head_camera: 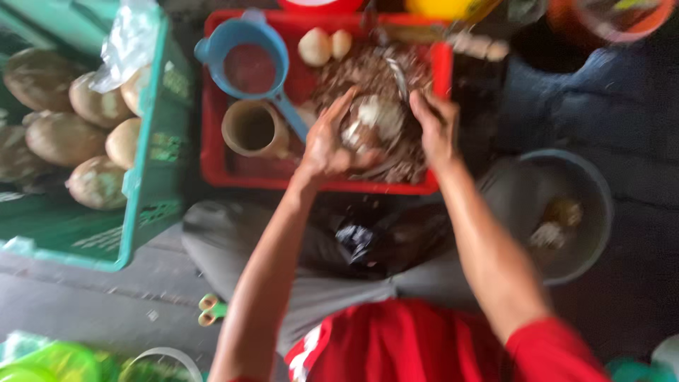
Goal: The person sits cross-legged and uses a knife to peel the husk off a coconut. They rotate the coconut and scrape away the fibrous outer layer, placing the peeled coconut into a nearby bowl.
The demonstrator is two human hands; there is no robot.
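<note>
- At the far left stands a green crate (pixel 152 177) that holds several whole brown coconuts (pixel 64 138), with their husk already off but the shell not opened. A piece of clear plastic (pixel 131 39) lies over its upper corner.
- In the middle is a red crate (pixel 212 141). In its left part are a blue strainer (pixel 247 64) with a handle and, just below it, a tan cup (pixel 253 129).
- The left hand (pixel 327 145) is above the red crate, fingers curled around a coconut piece (pixel 371 120) that shows white flesh. It grips it from the left side.
- The right hand (pixel 435 127) is just beside this piece, on its right. The picture is blurred, so I cannot tell if these fingers close on the piece or on a tool.
- Under and around both hands lies a heap of brown scraps (pixel 382 71), and two pale peeled pieces (pixel 324 46) rest behind it. As I judge it, some coconuts are already worked, one is in work, and many in the green crate are left.
- At the right is a grey basin (pixel 587 184) with something small inside, well apart from the hands.
</note>
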